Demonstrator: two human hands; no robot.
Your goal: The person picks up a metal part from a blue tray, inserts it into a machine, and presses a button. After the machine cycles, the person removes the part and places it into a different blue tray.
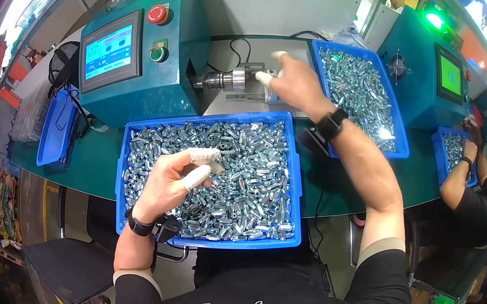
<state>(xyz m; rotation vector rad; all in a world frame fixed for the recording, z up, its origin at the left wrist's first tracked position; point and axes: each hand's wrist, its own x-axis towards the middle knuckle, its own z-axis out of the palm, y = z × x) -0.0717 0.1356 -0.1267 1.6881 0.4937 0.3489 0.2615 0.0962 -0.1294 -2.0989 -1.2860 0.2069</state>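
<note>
My left hand [169,181] is over a blue tray [295,194] heaped with small shiny metal sleeves [244,194]. Its thumb and forefinger wear white covers and curl toward each other; whatever may be between them is too small to make out. My right hand [297,85] reaches to the end of a round steel spindle [227,80] on a teal machine. White covers also wrap its thumb and forefinger, which stand apart beside the metal fixture [271,89]. No part shows between them. Each wrist carries a black band.
The teal machine [172,93] has a lit screen [109,51], a red button [157,14] and a green lamp. Behind my right arm stands a second blue tray [402,143] of metal parts. At right, another person's hand [470,150] works by a similar machine [419,82].
</note>
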